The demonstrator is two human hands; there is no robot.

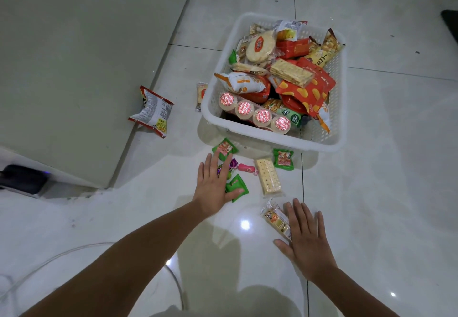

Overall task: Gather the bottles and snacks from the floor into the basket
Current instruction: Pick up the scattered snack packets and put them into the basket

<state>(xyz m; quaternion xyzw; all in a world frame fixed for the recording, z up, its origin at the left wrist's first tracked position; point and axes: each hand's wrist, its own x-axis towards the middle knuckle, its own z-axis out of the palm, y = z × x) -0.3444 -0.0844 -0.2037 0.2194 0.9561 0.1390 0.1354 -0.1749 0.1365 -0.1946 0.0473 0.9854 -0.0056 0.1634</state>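
A white plastic basket (339, 98) stands on the tiled floor, heaped with snack packets and a row of small bottles (255, 114) with red foil lids. My left hand (214, 185) lies flat and open over small green packets (238, 187) and wrapped candies (245, 168) just in front of the basket. My right hand (307, 242) rests open on the floor, its fingers partly over a small orange cracker packet (275, 218). A clear pack of crackers (267, 176) and a green packet (283, 158) lie between the hands and the basket.
A red and white chip bag (152, 112) lies to the left against a pale green cabinet (74, 68). A small packet (200, 96) leans on the basket's left wall. A black device (22, 178) sits at the far left. A clear tube (49, 259) curves across the floor.
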